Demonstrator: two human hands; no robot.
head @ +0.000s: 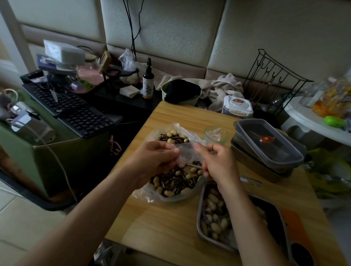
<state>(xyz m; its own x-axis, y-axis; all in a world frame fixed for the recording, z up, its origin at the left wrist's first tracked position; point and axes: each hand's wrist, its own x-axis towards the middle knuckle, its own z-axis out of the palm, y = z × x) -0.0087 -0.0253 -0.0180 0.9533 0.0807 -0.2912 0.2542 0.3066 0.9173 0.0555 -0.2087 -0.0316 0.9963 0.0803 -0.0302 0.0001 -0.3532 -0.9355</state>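
At the left of the frame a black keyboard (pixel 70 107) lies on a green box, well apart from the work. Right of it stands the wooden table (pixel 161 223). Just left of the frame's centre, the left hand (pixel 155 158) has its fingers curled and pinches one edge of a small clear plastic bag (pixel 184 151). The bag is stretched between the two hands at the centre of the frame, above a plastic-lined bowl (pixel 178 198) of sunflower seeds and peanuts. Just right of centre, the right hand (pixel 215 163) pinches the bag's other edge between thumb and curled fingers. Below the right forearm, a metal tray (pixel 198 225) holds peanuts. A glass cup (pixel 215 135) stands beyond the hands, and stacked lidded containers (pixel 271 146) sit to the right of it.
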